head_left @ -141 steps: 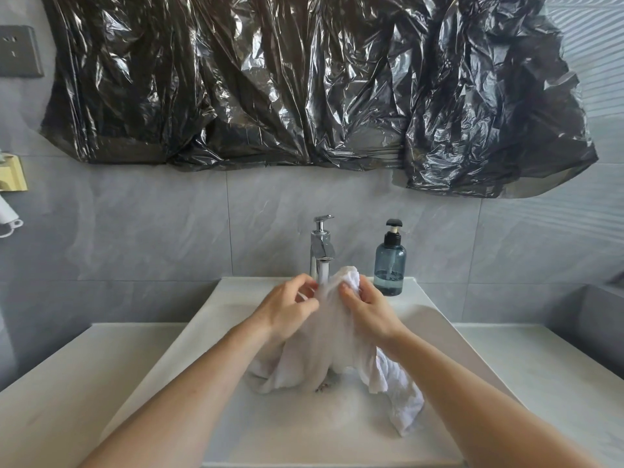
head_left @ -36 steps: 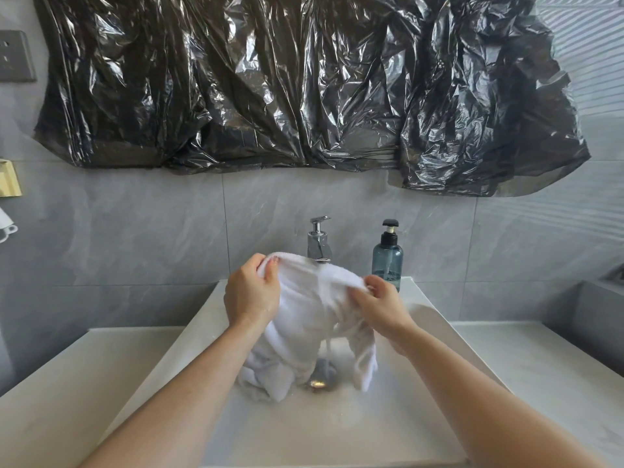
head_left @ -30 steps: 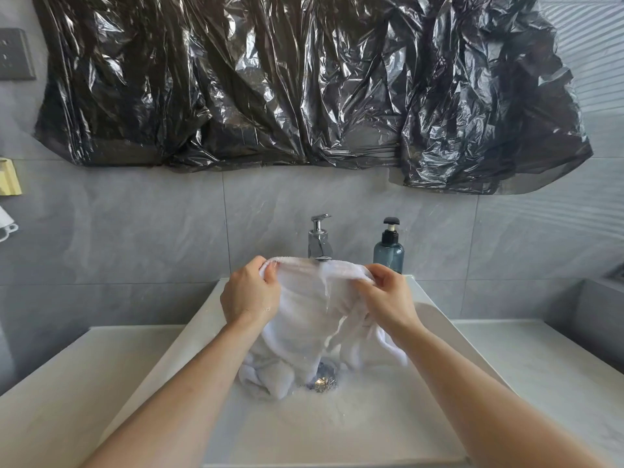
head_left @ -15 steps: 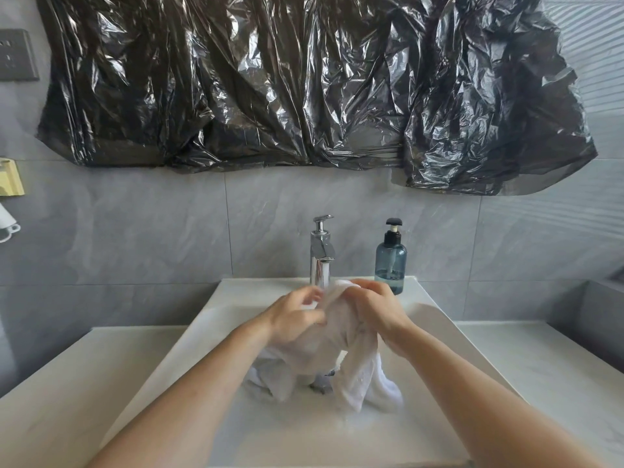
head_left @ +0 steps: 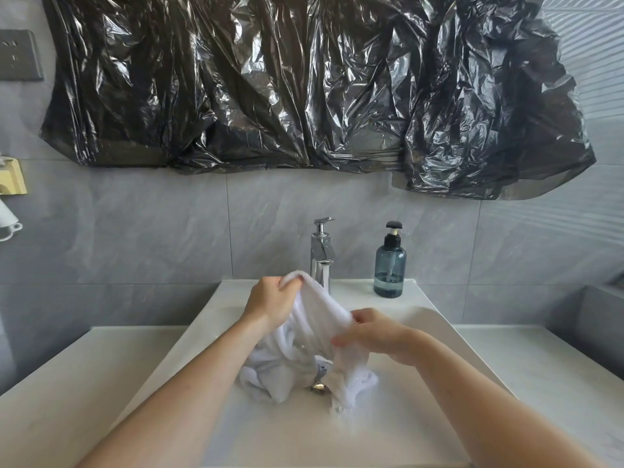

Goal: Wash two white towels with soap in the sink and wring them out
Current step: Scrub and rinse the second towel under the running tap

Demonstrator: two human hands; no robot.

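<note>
A wet white towel (head_left: 304,349) hangs bunched over the white sink (head_left: 388,430), its lower folds lying in the basin around the metal drain (head_left: 319,386). My left hand (head_left: 270,304) grips the towel's upper end, raised just in front of the chrome tap (head_left: 322,251). My right hand (head_left: 378,334) is lower and to the right, its fingers and thumb closed on a fold of the same towel. Whether a second towel lies in the heap, I cannot tell. A blue-grey soap pump bottle (head_left: 390,265) stands on the sink's back ledge, right of the tap.
A pale countertop (head_left: 50,393) runs to both sides of the sink. Crumpled black plastic sheeting (head_left: 304,82) covers the grey tiled wall above. A wall socket (head_left: 20,55) and a small yellow fitting (head_left: 13,177) are at the far left.
Half a second ago both hands were pressed together on the bunched towel below the tap. Now my left hand has lifted its end up and left, my right hand has dropped lower right.
</note>
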